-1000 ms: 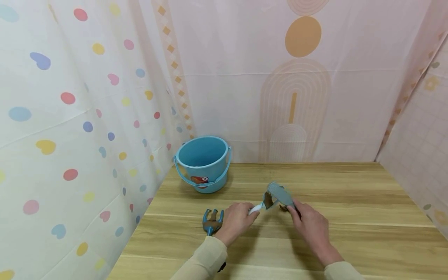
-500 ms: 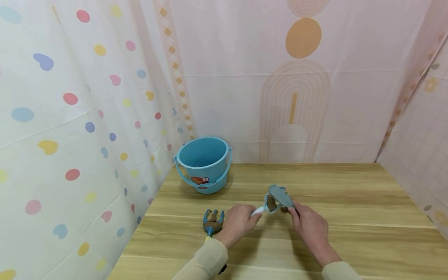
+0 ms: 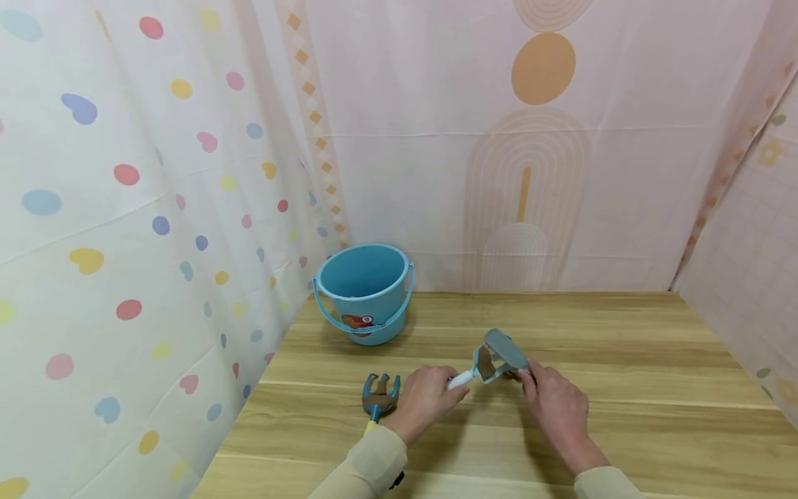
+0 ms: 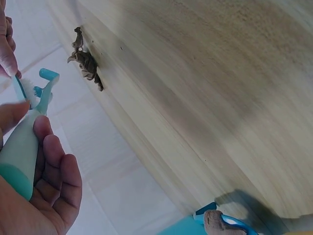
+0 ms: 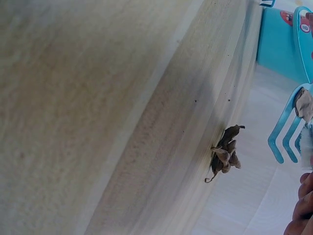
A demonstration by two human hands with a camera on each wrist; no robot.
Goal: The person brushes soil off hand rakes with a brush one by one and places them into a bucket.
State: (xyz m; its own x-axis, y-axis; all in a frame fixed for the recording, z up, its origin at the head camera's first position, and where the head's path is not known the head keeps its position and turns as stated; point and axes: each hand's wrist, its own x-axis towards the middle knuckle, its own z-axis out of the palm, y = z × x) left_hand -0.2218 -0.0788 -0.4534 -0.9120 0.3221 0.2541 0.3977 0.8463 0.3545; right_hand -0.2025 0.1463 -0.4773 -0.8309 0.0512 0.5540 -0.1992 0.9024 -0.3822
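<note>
My left hand [image 3: 427, 398] grips the pale handle of a small hand rake [image 4: 22, 144], its light-blue tines [image 5: 281, 139] raised off the table. A brown, dirt-like patch [image 5: 303, 104] covers part of the rake's head. Between my right thumb and fingers is a grey-backed brush [image 3: 506, 348]; the right hand [image 3: 557, 409] holds it at one end. White bristles [image 4: 29, 90] show right at the rake's tines in the left wrist view. Below the tools, a crumpled dry brown leaf clump [image 5: 226, 152] lies on the wood-grain table, mostly hidden by them in the head view.
A light-blue bucket [image 3: 374, 312] with its handle down stands at the table's back left. Beside my left forearm lies a second hand rake [image 3: 380, 398], dark blue with a yellow handle and a brown patch. Patterned curtains [image 3: 405, 173] hang behind and at both sides.
Both hands have shifted slightly to the right with rake and brush. The brush's angle against the rake's head has changed a little. The bucket and the second rake stay put.
</note>
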